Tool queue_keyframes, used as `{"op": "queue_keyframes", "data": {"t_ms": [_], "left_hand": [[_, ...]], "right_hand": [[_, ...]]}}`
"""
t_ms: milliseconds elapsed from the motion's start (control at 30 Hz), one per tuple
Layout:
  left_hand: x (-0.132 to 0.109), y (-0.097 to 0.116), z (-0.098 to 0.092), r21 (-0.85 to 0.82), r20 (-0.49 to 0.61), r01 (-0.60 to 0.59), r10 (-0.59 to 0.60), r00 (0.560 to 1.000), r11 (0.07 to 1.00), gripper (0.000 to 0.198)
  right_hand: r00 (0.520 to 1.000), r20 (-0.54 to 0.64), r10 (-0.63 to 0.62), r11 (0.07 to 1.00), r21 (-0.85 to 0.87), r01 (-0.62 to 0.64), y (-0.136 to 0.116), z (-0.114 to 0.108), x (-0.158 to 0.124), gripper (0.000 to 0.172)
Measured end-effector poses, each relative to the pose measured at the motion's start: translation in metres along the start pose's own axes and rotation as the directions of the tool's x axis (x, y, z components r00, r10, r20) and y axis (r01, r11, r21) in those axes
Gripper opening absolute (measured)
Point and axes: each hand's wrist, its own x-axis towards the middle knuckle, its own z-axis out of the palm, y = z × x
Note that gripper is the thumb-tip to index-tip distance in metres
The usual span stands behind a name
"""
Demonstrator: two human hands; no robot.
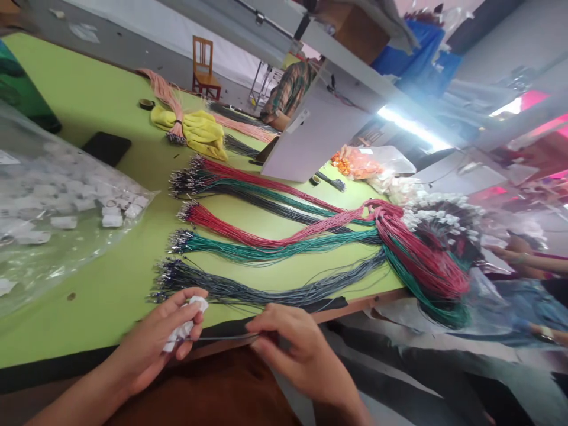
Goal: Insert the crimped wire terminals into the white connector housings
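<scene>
My left hand (171, 331) is closed around several small white plastic connectors (199, 303) at the table's near edge. From there a thin grey wire (226, 338) runs across to my right hand (295, 343), whose thumb and fingers pinch it. Whether the wire's end sits inside a connector is hidden by my left fingers. Just beyond both hands lies a bundle of dark grey wires (266, 294), with metal terminals (166, 278) at its left end. Green wires (248, 249) and red wires (231, 229) lie in parallel bundles farther up the table.
A clear plastic bag (66, 254) of white connectors covers the left side. Wire bundles with white connectors (444, 213) hang over the right edge. Beyond are a yellow cloth (202, 131), a black phone-like slab (106, 148) and a grey panel (319, 127). Other people sit behind and right.
</scene>
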Motion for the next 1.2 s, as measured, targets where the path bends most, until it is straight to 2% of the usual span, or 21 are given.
{"op": "queue_keyframes", "data": {"t_ms": [133,233,300,367,433,533,600,667,767,900,1133,1200], "left_hand": [[0.004,-0.005,-0.001,-0.029,0.007,0.008,-0.008,1.0,1.0,0.038],[0.003,-0.006,-0.003,-0.045,0.0,0.009,-0.009,1.0,0.999,0.041],[0.002,-0.004,-0.004,-0.048,0.005,-0.009,0.009,1.0,0.999,0.041],[0.002,-0.002,-0.004,-0.059,0.044,-0.045,0.048,0.998,0.997,0.038],[0.002,-0.001,-0.004,-0.068,0.089,-0.071,0.077,0.993,0.995,0.035],[0.004,-0.002,-0.005,-0.061,0.099,-0.066,0.072,0.993,0.996,0.033],[0.005,-0.003,-0.006,-0.057,0.083,-0.064,0.068,0.994,0.996,0.033],[0.005,-0.004,-0.008,-0.055,0.076,-0.055,0.059,0.995,0.997,0.034],[0.004,-0.004,-0.009,-0.062,0.08,-0.051,0.056,0.995,0.997,0.036],[0.002,-0.003,-0.008,-0.071,0.082,-0.042,0.048,0.995,0.997,0.037],[0.003,-0.002,-0.003,-0.07,0.066,-0.063,0.067,0.996,0.996,0.031],[0.003,0.0,-0.001,-0.052,0.069,-0.071,0.074,0.995,0.996,0.029]], "right_hand": [[0.971,0.178,-0.159,0.987,0.008,0.16,-0.015,0.035,0.024,0.019],[0.951,0.246,-0.185,0.982,0.067,0.174,-0.015,0.053,0.038,0.017],[0.975,0.193,-0.112,0.993,0.06,0.102,-0.007,0.056,0.044,0.015],[0.998,0.048,0.035,0.999,-0.02,-0.034,0.008,0.054,0.052,0.022],[0.977,-0.1,0.19,0.964,-0.172,-0.205,0.027,0.053,0.063,0.032],[0.936,-0.161,0.315,0.838,-0.415,-0.353,0.056,0.055,0.079,0.039],[0.93,-0.147,0.338,0.793,-0.487,-0.366,0.07,0.06,0.087,0.036],[0.931,-0.139,0.337,0.786,-0.503,-0.36,0.078,0.066,0.091,0.026],[0.936,-0.134,0.327,0.78,-0.52,-0.347,0.078,0.071,0.09,0.016],[0.943,-0.14,0.303,0.795,-0.509,-0.33,0.074,0.071,0.086,0.015],[0.939,-0.215,0.268,0.864,-0.378,-0.333,0.074,0.066,0.083,0.02],[0.938,-0.205,0.28,0.919,-0.225,-0.323,0.067,0.062,0.076,0.027]]}}
